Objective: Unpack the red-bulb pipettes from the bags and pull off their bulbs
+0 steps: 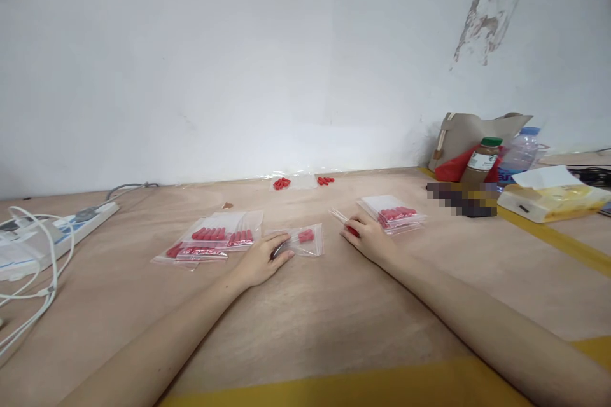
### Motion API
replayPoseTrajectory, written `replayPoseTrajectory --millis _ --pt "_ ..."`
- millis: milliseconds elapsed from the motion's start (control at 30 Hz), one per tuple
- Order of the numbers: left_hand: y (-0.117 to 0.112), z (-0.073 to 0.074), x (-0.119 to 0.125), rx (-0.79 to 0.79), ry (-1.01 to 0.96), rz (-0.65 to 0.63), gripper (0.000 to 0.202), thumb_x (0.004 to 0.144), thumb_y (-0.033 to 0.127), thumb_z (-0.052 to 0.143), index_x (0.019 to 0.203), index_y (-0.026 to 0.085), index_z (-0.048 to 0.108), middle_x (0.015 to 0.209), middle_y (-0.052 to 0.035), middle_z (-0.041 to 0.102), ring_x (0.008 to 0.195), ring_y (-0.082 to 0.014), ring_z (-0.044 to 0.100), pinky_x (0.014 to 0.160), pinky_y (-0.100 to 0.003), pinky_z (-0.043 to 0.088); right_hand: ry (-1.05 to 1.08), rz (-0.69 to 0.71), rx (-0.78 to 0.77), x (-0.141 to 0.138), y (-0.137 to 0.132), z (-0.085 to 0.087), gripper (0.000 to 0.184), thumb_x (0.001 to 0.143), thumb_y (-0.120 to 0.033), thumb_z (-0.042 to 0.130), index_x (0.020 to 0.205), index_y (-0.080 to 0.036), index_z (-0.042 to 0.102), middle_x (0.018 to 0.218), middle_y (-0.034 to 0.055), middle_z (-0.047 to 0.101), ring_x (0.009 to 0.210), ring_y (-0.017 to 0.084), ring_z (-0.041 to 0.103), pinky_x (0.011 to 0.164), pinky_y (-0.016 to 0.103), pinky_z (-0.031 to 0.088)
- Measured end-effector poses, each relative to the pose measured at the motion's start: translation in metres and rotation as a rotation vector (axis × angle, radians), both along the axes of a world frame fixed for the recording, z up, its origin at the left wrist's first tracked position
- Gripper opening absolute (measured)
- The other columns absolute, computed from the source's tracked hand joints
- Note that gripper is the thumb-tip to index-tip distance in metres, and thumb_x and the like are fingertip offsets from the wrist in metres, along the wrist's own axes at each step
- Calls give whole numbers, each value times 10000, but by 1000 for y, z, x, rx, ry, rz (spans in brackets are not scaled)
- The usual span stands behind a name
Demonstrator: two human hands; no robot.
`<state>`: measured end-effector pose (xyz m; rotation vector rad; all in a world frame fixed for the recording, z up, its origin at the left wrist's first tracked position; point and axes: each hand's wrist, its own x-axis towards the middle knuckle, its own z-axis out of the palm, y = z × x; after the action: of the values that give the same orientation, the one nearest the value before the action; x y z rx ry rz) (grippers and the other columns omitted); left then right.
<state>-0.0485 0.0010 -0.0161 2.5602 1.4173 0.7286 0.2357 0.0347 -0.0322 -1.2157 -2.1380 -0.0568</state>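
Observation:
My left hand point(265, 259) rests on the table, its fingers and thumb stretched out and apart at the left end of a small clear zip bag point(316, 245). Short red pieces point(306, 236) lie inside that bag. A dark spot shows between thumb and fingers; I cannot make out what it is. To the right, my right hand point(366, 236) is closed on another clear zip bag point(338, 215), with red pieces partly hidden under the fingers. Stacked bags of red pieces point(212, 233) lie left of my left hand. A second stack point(391, 211) sits just beyond my right hand.
Loose red pieces point(281, 184) lie on clear plastic by the wall. A power strip point(62, 235) with white cables occupies the left. At right are a green-capped bottle point(480, 162), a water bottle point(520, 152), a beige bag point(477, 130) and a tissue pack point(554, 197).

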Motion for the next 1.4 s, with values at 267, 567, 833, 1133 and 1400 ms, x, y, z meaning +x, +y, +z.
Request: replayPoseTrajectory --millis 267,567,833,1133,1400 --pt "-1 1 0 -11 -5 -4 431 837 455 437 1165 196 541 1226 -72 542 1135 -217 489 980 -360 375 -41 -23 -3 -2 -6 4 251 807 -334 482 969 -186 603 978 88 570 829 184 545 735 294 430" --pt "0 0 0 -7 -6 -9 429 838 465 434 1165 209 541 1225 -61 544 1139 -213 487 984 -356 375 7 -170 -6 0 -10 10 263 721 -337 542 936 -197 597 899 62 639 905 233 539 764 341 357" --pt "0 0 0 4 7 -7 429 839 461 433 1167 206 538 1228 -60 542 1138 -208 489 983 -353 376 89 -242 -53 2 -8 8 184 742 -274 501 858 -213 630 822 39 659 856 222 541 729 329 333" --pt "2 -3 -2 10 2 -10 431 837 468 435 1160 205 546 1224 -64 544 1132 -214 492 979 -354 382 147 -355 37 5 -10 12 175 743 -284 494 838 -209 620 742 27 658 782 215 532 730 348 281" --pt "1 -2 -1 3 17 -2 439 841 465 431 1169 194 541 1233 -68 536 1138 -207 488 981 -350 381 -56 -482 -19 4 -12 17 229 765 -337 447 861 -204 607 851 43 669 869 238 504 743 364 244"
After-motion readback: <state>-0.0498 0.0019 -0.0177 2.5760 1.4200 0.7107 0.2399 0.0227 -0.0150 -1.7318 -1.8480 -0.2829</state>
